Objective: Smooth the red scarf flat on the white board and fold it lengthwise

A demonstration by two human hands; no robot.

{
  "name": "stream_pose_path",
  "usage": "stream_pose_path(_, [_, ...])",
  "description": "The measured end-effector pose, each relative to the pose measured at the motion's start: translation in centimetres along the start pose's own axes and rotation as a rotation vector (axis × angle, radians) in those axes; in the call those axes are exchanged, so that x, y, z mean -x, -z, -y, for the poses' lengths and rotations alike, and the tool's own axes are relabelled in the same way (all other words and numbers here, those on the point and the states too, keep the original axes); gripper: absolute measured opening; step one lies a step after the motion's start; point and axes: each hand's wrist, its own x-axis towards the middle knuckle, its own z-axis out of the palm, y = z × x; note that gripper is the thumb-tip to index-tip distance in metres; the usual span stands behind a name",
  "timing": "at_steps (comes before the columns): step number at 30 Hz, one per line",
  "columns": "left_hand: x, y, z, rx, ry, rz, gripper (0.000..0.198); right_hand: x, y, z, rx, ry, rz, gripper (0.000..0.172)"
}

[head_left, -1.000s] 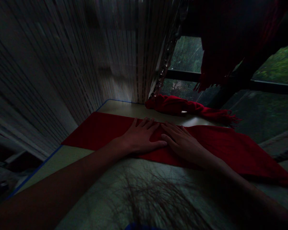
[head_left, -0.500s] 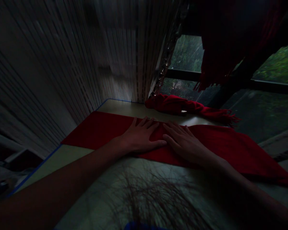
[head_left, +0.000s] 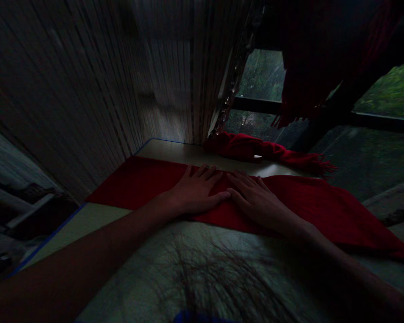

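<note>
While dim light enters by the window (head_left: pixel 262 76), the head view shows a red cloth (head_left: pixel 144 179) lying across the table (head_left: pixel 175 148) here. Left hand (head_left: pixel 198 192): palm down on the cloth, fingers straight and spread, grasping nothing. Right hand (head_left: pixel 257 199): resting beside it, fingers extended but closer together, likewise grasping nothing. Cloth: the left stretch appears already laid flat; the right, faintly rippled, seems left less even. Whether folds remain at its shadowed end, I cannot tell. Beyond lies a bunched, fringed scarf (head_left: pixel 245 147); a curtain (head_left: pixel 168 80) hangs leftward.

Striped curtain (head_left: pixel 168 76) beside dark-framed window (head_left: pixel 261 76)
</note>
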Motion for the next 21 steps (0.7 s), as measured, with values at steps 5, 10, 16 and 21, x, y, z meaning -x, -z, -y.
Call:
stream_pose_path(5, [-0.08, -0.34, 0.06, -0.003, 0.003, -0.022, 0.087, 0.04, -0.09, -0.06, 0.01, 0.011, -0.048, 0.066])
stream_pose_path(10, [-0.07, -0.26, -0.02, -0.006, 0.007, -0.02, 0.086, 0.03, -0.16, -0.1, 0.013, 0.012, -0.037, 0.064])
stream_pose_path(16, [-0.03, -0.12, -0.13, -0.008, 0.017, -0.004, 0.087, -0.01, -0.16, -0.11, -0.006, 0.018, -0.019, 0.065])
stream_pose_path(21, [-0.07, -0.05, -0.16, 0.001, 0.021, -0.004, 0.087, -0.06, -0.14, -0.05, -0.022, -0.007, -0.042, 0.067])
